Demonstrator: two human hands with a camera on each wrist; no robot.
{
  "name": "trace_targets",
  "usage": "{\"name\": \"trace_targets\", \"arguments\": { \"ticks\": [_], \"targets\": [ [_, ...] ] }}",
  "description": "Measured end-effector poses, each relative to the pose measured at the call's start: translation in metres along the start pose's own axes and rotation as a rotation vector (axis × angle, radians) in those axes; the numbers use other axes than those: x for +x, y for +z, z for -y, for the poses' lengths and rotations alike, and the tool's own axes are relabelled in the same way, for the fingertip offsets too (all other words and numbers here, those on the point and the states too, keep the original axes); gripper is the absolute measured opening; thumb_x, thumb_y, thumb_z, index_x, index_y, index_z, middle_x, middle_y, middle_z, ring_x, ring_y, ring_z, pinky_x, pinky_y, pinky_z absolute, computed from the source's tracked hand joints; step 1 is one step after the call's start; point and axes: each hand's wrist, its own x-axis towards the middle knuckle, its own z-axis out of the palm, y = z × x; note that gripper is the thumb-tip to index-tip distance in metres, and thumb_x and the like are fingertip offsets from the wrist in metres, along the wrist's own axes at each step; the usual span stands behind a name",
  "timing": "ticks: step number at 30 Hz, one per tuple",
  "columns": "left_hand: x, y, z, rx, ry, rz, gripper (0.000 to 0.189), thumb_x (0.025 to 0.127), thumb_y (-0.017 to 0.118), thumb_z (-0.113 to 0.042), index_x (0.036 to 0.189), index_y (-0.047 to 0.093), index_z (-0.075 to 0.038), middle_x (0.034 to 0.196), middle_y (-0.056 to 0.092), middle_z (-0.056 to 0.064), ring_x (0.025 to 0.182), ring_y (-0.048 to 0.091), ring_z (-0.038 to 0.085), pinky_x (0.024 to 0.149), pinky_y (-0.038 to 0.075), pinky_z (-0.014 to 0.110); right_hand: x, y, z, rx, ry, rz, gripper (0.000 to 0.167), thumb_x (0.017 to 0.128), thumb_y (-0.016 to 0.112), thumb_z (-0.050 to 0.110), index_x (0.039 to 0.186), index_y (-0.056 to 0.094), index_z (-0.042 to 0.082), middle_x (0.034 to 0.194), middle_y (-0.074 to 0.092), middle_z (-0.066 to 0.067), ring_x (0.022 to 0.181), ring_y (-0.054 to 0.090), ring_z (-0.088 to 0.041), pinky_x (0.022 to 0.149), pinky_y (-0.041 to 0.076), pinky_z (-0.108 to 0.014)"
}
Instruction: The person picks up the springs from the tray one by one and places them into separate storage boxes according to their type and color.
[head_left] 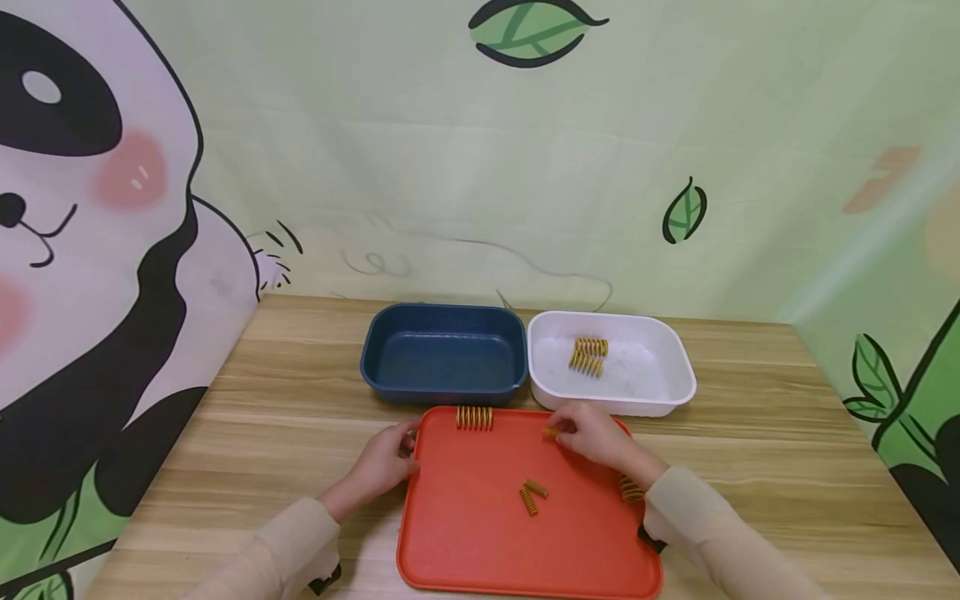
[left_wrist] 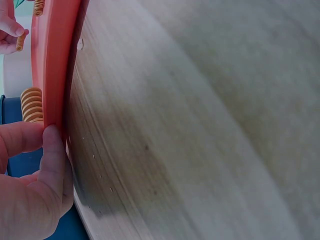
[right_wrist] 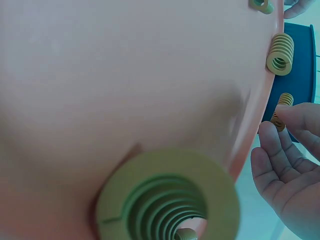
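My right hand pinches a small gold coil spring between thumb and fingertips, above the far edge of the red tray. My left hand grips the tray's left rim, thumb and fingers against it in the left wrist view. Two small springs lie near the tray's middle. A larger spring sits at the far rim, and another large one at the right side is partly hidden by the right wrist. It looms close in the right wrist view.
Behind the tray, a dark blue bin stands beside a white bin. Inside the white bin lie large springs. All stand on a wooden table, with a printed cloth backdrop behind.
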Motion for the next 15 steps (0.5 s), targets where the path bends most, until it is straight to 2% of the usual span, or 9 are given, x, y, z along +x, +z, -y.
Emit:
{"name": "trace_targets", "arguments": {
  "ticks": [4,15],
  "targets": [
    [0.0002,0.0,0.0006,0.006,-0.001,0.003,0.053,0.061,0.058,0.011,0.114,0.053,0.006,0.074,0.051,0.006,0.069,0.046,0.016,0.054,0.04,0.022,0.0009,-0.0012,0.004,-0.014,0.035,0.012,0.017,0.075,0.061,0.0,0.091,0.066,0.001,0.084,0.064,-0.006,0.075,0.053,-0.015,0.07,0.048,-0.029],
    [0.0001,0.0001,0.0009,-0.009,-0.003,0.004,0.054,0.061,0.058,0.011,0.114,0.053,0.006,0.074,0.05,0.006,0.068,0.046,0.015,0.052,0.041,0.021,0.0027,-0.0041,0.0108,-0.004,0.032,-0.005,0.014,0.075,0.062,0.001,0.088,0.066,0.002,0.08,0.063,-0.004,0.072,0.053,-0.012,0.067,0.048,-0.024]
  ]
}}
